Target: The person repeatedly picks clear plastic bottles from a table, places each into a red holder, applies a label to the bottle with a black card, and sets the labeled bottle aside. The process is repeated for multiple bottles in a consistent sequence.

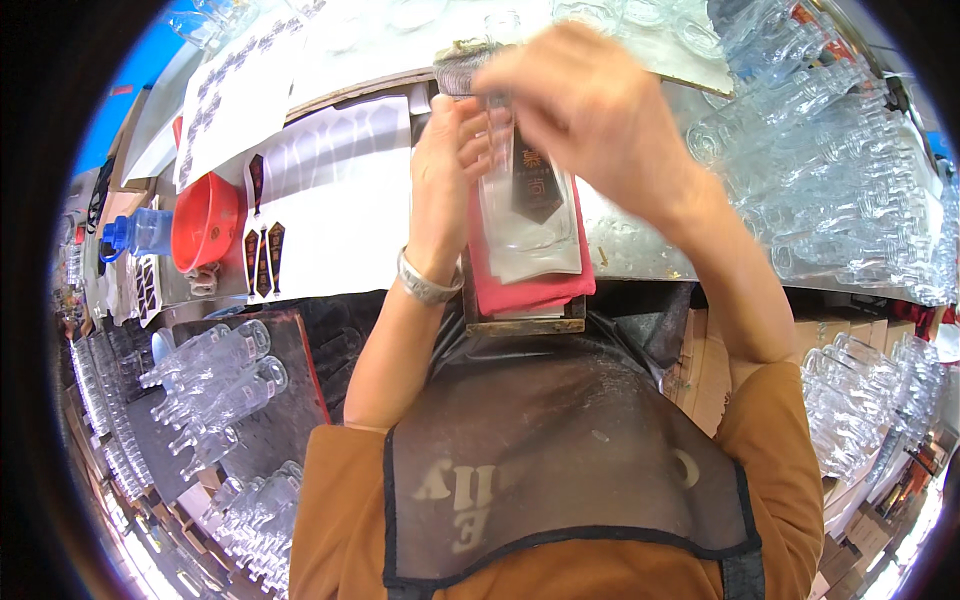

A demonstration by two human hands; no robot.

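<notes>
Bottle point(500, 262): clear glass, lying flat, wide base toward the wearer, narrow end up between the two hands; dark pointed label point(535, 185) on its upper face.
Left hand point(445, 145): at the bottle's left side, near its narrow end; fingers bent inward over that edge, thumb up. Whether they press on the glass or only hover, cannot tell.
Right hand point(590, 95): above the narrow end, motion-blurred; fingers bent downward, tips just beside the left fingers. Cannot tell if they grasp anything.
Rag point(458, 72): grey, bunched beyond the left fingertips, right fingers next to it.
Bed under bottle: red cloth point(488, 285), folded, its edges showing past the glass; wooden frame point(525, 327) beneath, on the near side.
Bowl point(208, 220): red, left end of bench; contents too unclear to name.
Jug point(150, 232): clear bluish, blue lid, on its side against the bowl's left; contents cannot be made out.
Label sheet point(345, 200): white, between bowl and left forearm; several dark labels point(263, 260) along its left part.
Bottle pile point(840, 180): many clear bottles, heaped lying down, right of the right forearm.
Board point(290, 390): dark, red-edged, lower left; a cluster of clear bottles point(220, 375) on it.
Cartons point(700, 365): brown cardboard, lower right; more clear bottles just beside them.
</notes>
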